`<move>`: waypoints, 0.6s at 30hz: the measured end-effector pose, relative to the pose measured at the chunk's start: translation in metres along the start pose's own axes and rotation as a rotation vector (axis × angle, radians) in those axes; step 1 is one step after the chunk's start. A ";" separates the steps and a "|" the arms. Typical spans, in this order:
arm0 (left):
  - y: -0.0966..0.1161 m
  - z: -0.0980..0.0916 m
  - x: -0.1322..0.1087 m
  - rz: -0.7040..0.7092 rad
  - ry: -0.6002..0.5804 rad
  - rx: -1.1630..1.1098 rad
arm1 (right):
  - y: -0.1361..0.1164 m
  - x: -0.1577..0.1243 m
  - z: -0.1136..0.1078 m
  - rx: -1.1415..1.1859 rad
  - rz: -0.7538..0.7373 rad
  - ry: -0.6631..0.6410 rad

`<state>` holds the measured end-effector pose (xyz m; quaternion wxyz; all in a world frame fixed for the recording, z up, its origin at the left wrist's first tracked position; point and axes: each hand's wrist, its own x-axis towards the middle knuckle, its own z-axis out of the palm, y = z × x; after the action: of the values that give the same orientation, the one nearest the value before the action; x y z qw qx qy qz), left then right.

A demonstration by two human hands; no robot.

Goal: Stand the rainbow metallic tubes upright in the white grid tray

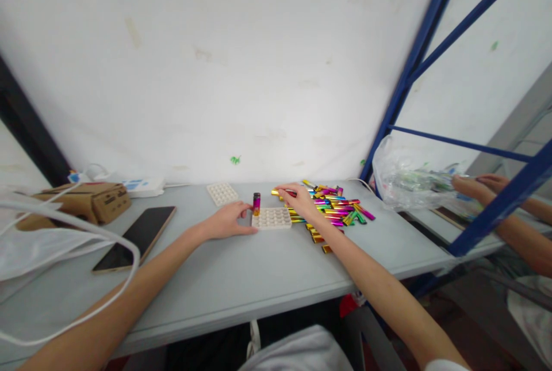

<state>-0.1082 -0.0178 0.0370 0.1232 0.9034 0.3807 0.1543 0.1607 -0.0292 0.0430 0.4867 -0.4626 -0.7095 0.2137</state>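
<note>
A white tray with rows of round cups lies on the grey table. In its left end one shiny purple-and-orange lighter with a dark top stands upright. My left hand grips the tray's left end, thumb at the front corner and fingertips beside the standing lighter. Above the tray's right end, my right hand pinches a shiny lighter whose yellow end sticks out to the left. Just right of this hand spreads a loose pile of metallic coloured lighters, partly covered by my forearm.
A second white cupped tray lies against the wall. On the left are a phone, a cardboard box and a looping white cable. At right, beyond a blue metal frame, another person's hands are near a clear plastic bag.
</note>
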 end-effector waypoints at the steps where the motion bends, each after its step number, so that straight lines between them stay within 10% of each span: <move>1: 0.000 0.000 0.000 0.002 0.000 0.000 | 0.002 0.001 0.000 0.033 0.009 0.022; 8: 0.001 0.000 0.000 0.008 0.007 0.006 | 0.009 0.003 0.003 0.352 0.078 -0.001; 18: -0.001 0.001 0.001 0.022 -0.006 0.008 | -0.006 -0.002 0.003 0.166 0.032 -0.131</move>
<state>-0.1081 -0.0164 0.0356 0.1190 0.9085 0.3709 0.1515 0.1557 -0.0338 0.0452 0.4724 -0.4169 -0.7124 0.3090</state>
